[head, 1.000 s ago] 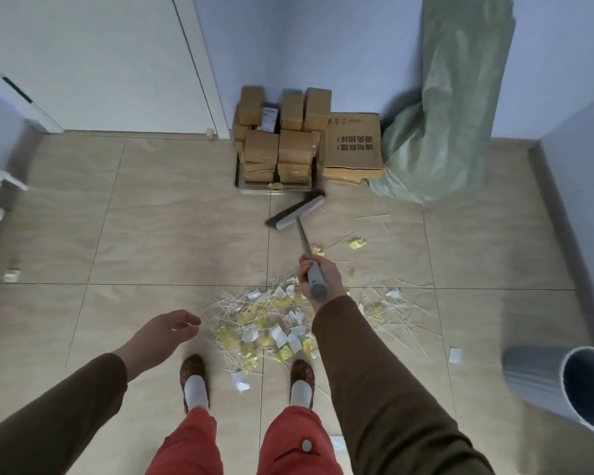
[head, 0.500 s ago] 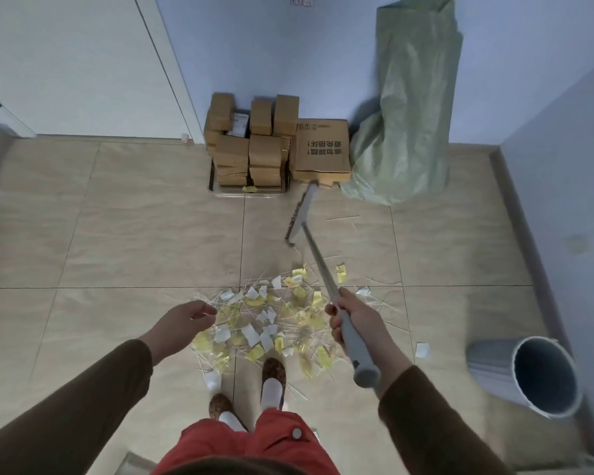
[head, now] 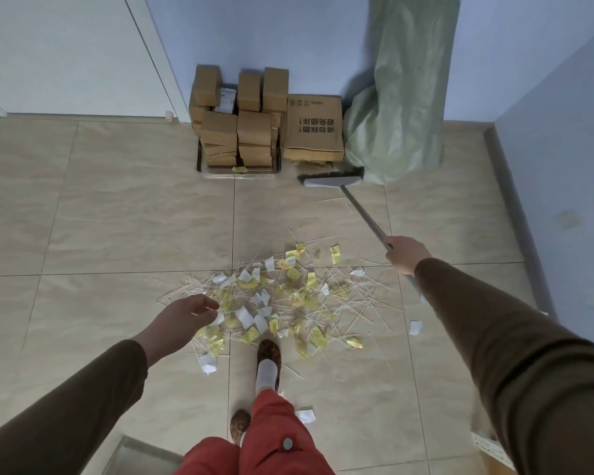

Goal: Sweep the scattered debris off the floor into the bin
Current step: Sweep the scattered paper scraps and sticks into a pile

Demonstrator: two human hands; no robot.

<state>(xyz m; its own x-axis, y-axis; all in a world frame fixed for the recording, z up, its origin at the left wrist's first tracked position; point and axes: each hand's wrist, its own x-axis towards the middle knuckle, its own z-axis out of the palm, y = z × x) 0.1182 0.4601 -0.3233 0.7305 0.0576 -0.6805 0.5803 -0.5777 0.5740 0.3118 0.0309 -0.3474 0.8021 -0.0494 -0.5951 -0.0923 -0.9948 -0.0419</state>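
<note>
A pile of debris (head: 288,299), made of yellow and white paper scraps and thin sticks, lies on the tiled floor in front of my feet. My right hand (head: 407,253) grips the grey handle of a broom. The broom head (head: 333,181) rests on the floor far ahead, by the cardboard boxes and the green sack. A few loose sticks (head: 333,199) lie just behind the broom head. My left hand (head: 182,318) hovers over the pile's left edge, fingers loosely curled, holding nothing. The bin is out of view.
Stacked cardboard boxes (head: 240,125) and a larger box (head: 314,128) stand against the back wall. A tall green sack (head: 405,97) leans in the corner. The right wall's skirting (head: 515,214) runs close. Stray scraps (head: 415,327) lie right of the pile. My foot (head: 268,363) touches the pile.
The broom head has swung right and forward to the foot of the sack. My right hand moved up and right along the handle. The bin has left the view.
</note>
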